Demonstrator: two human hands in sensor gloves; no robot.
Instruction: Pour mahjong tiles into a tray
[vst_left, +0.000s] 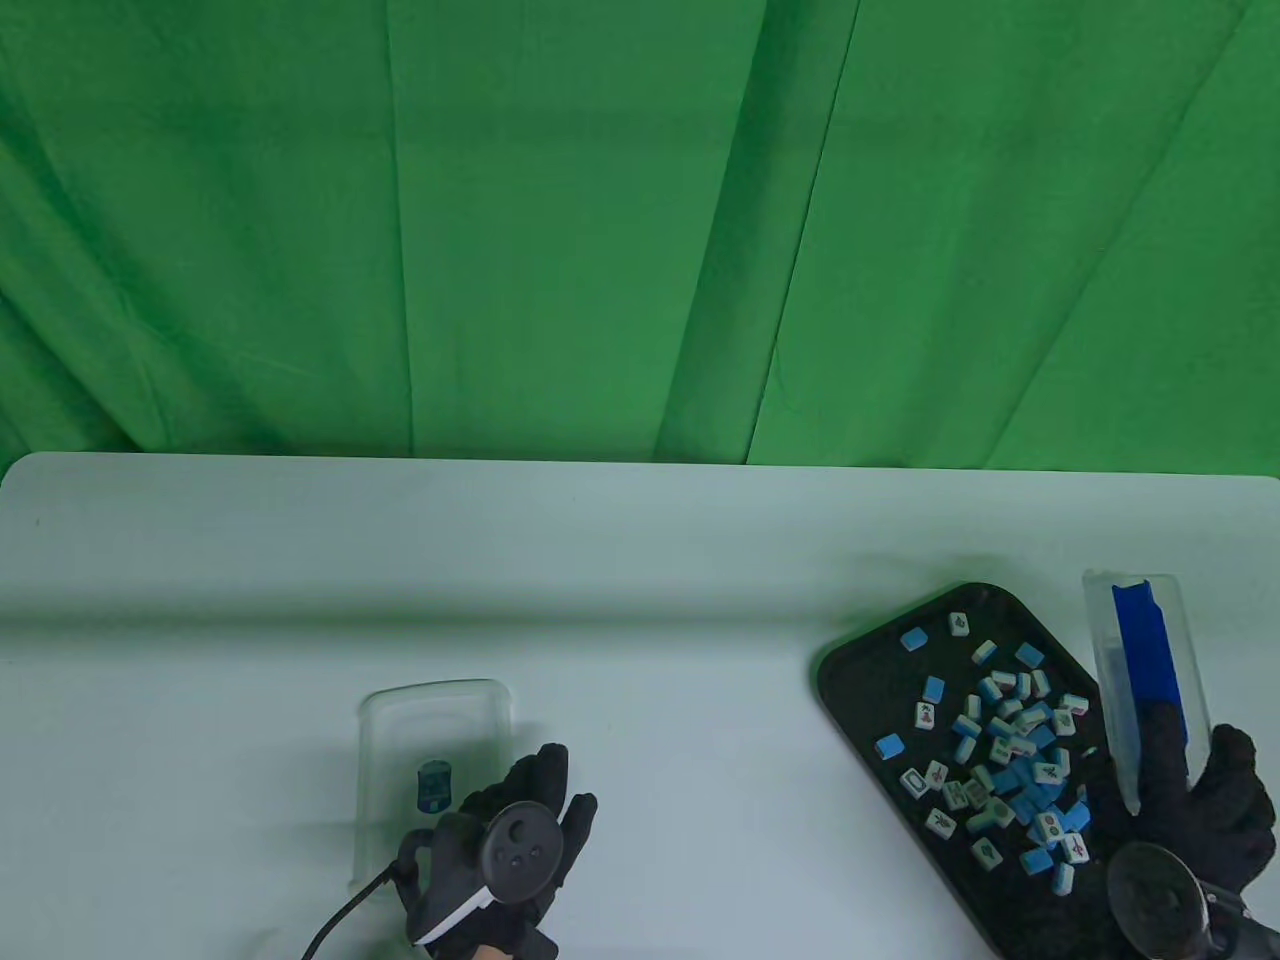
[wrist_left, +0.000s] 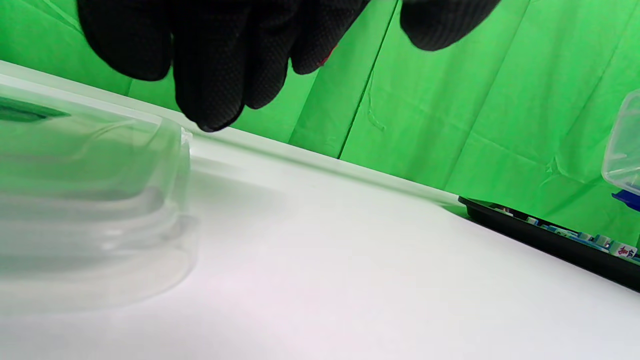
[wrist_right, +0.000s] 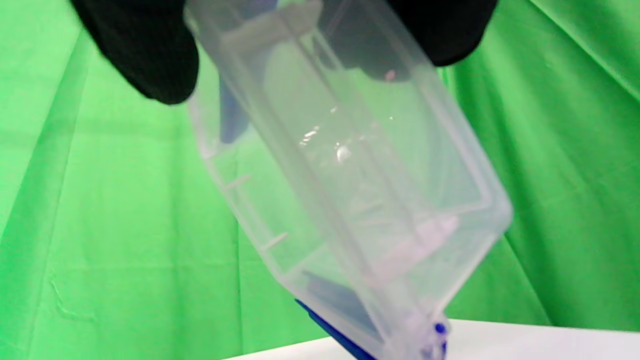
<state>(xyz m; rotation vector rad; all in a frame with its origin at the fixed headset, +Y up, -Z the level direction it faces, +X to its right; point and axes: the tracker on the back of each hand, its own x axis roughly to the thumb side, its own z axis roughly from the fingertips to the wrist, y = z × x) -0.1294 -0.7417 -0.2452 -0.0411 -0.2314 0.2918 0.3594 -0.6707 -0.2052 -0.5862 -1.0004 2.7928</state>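
pour looks done: blue-and-white mahjong tiles (vst_left: 1005, 765) heaped in black plastic tray (vst_left: 860, 690) on white counter (vst_left: 620, 600). right hand (vst_left: 1195, 800) grip wrapped around clear plastic box (vst_left: 1145, 680), apparently empty. left hand (vst_left: 520, 845) grip loose, holding nothing, beside clear lid (vst_left: 430, 740). next: set box down.

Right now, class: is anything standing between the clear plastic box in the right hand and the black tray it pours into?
Nothing visible does. The right hand holds the clear plastic box with blue handle tipped beside the black rectangular tray, where the blue-and-white mahjong tiles already lie. The clear plastic lid sits far left.
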